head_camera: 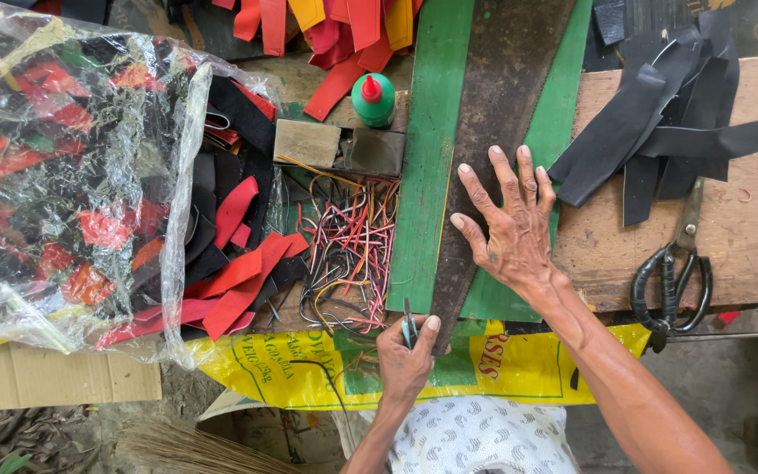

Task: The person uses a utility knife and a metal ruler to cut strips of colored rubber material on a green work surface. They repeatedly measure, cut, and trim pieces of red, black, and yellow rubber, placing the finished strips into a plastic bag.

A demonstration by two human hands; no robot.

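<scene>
dark strip (493, 132): matt, worn, leathery | green sheet (427, 175) beside strip: smooth, matt | wooden board (747, 237) right of strip: rough, scuffed | scissors (673, 281) on board: dark metal | plastic bag (63, 175) left of strip: glossy, crinkled

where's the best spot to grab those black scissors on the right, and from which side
Best by the looped handles at the near end of the scissors. They lie flat on the wooden board, blades pointing away toward the black strips. Probably easiest from the near right side, since the right hand is pressed flat just left of them.
</scene>
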